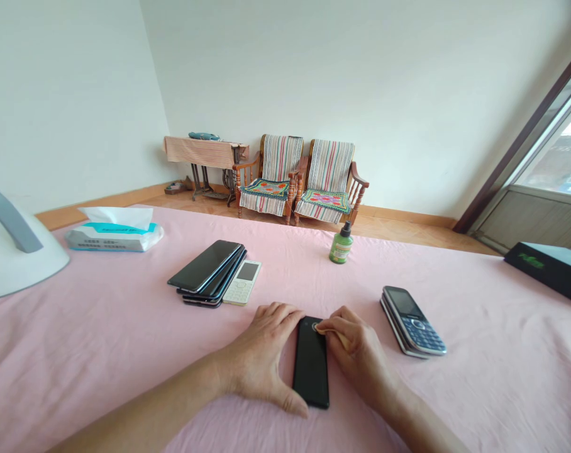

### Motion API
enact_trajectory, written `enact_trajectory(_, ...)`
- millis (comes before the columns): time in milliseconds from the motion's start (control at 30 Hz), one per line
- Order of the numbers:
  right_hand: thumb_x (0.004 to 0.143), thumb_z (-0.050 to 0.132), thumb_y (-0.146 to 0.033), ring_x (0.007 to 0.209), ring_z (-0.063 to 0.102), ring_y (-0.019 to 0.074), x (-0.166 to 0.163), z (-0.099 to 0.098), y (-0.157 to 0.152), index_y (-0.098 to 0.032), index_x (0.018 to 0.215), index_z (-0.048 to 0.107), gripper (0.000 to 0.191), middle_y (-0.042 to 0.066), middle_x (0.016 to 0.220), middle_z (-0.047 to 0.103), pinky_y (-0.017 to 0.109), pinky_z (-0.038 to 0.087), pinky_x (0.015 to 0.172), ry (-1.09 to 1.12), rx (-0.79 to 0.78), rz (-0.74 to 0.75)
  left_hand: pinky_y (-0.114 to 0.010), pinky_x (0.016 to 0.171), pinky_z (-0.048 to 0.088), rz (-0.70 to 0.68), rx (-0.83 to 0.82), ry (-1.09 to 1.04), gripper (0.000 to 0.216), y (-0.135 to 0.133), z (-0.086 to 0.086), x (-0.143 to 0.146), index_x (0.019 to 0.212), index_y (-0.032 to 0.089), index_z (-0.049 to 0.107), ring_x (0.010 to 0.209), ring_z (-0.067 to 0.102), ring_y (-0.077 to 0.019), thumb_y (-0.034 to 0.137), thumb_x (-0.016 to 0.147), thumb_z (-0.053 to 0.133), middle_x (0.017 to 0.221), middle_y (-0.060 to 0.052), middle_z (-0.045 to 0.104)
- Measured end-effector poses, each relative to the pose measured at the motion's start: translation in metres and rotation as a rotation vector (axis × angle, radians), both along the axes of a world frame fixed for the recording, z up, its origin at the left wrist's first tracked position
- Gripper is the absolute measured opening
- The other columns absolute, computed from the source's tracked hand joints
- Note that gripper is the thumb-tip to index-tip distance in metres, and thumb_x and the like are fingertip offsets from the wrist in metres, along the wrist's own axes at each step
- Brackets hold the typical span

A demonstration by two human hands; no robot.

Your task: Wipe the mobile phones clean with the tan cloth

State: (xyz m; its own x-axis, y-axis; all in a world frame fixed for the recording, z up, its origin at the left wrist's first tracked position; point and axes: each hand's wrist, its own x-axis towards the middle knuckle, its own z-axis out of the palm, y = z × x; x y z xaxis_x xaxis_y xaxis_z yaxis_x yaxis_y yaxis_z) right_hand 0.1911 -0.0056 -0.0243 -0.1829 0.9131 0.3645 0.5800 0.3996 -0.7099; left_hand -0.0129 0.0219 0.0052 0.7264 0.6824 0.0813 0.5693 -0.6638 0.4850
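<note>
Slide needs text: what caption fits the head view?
Left hand steadies a black phone while right hand rubs its camera end.

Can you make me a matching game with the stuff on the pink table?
Things:
1. green bottle
2. tissue pack
3. black phone
4. white keypad phone

Places:
A. between the left hand and right hand
B. beside the stack of phones
C. far left
D. far edge, before the chairs

Pairs: 1-D, 2-C, 3-A, 4-B
</note>
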Motion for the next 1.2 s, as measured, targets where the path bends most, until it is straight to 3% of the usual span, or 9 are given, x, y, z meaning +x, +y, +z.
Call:
enact_trajectory(300, 0.081, 0.043, -0.003, 0.072, 0.059, 0.0143, -0.004, 0.003, 0.003, -0.016, 0.081, 0.066, 0.027, 0.003, 0.08, 0.056, 0.026, 0.046, 0.068, -0.094, 0.0, -0.01, -0.049, 0.098, 0.033, 0.0, 0.014, -0.011, 0.101, -0.001, -0.002, 0.0, 0.129, 0.021, 0.042, 0.109, 0.044, -0.0337, 0.065, 0.044, 0.076, 0.122, -0.011, 0.049)
enact_trajectory(467, 0.084, 0.04, -0.006, 0.073, 0.058, 0.0135, -0.005, 0.002, 0.001, -0.017, 0.088, 0.066, 0.028, 0.004, 0.082, 0.056, 0.024, 0.046, 0.066, -0.088, 0.049, 0.025, -0.05, 0.098, 0.033, 0.006, 0.013, -0.009, 0.102, -0.001, -0.001, 0.001, 0.128, 0.02, 0.042, 0.109, 0.044, -0.0334, 0.065, 0.043, 0.077, 0.121, -0.011, 0.049)
enact_trajectory(633, 0.079, 0.043, -0.002, 0.07, 0.058, 0.0138, -0.004, 0.008, 0.002, -0.017, 0.078, 0.063, 0.025, 0.002, 0.078, 0.056, 0.025, 0.046, 0.066, -0.109, 0.028, -0.008, -0.051, 0.098, 0.033, 0.019, -0.002, -0.025, 0.104, -0.002, -0.001, 0.0, 0.127, 0.02, 0.042, 0.108, 0.045, -0.0345, 0.068, 0.041, 0.076, 0.12, -0.011, 0.049)
enact_trajectory(800, 0.087, 0.04, -0.009, 0.072, 0.058, 0.0143, -0.004, 0.006, 0.004, -0.018, 0.081, 0.064, 0.026, 0.004, 0.081, 0.056, 0.025, 0.047, 0.067, -0.074, 0.059, -0.017, -0.052, 0.097, 0.034, 0.034, 0.014, -0.061, 0.102, -0.003, -0.002, 0.002, 0.122, 0.021, 0.044, 0.107, 0.046, -0.0347, 0.07, 0.039, 0.076, 0.117, -0.011, 0.05)
enact_trajectory(1200, 0.089, 0.038, -0.008, 0.077, 0.055, 0.0161, -0.012, 0.003, 0.006, -0.018, 0.09, 0.064, 0.028, 0.005, 0.085, 0.052, 0.028, 0.046, 0.071, -0.167, 0.05, -0.006, -0.051, 0.093, 0.036, 0.051, 0.029, -0.047, 0.098, -0.004, -0.002, 0.004, 0.118, 0.02, 0.046, 0.103, 0.046, -0.0335, 0.068, 0.038, 0.077, 0.113, -0.011, 0.05)
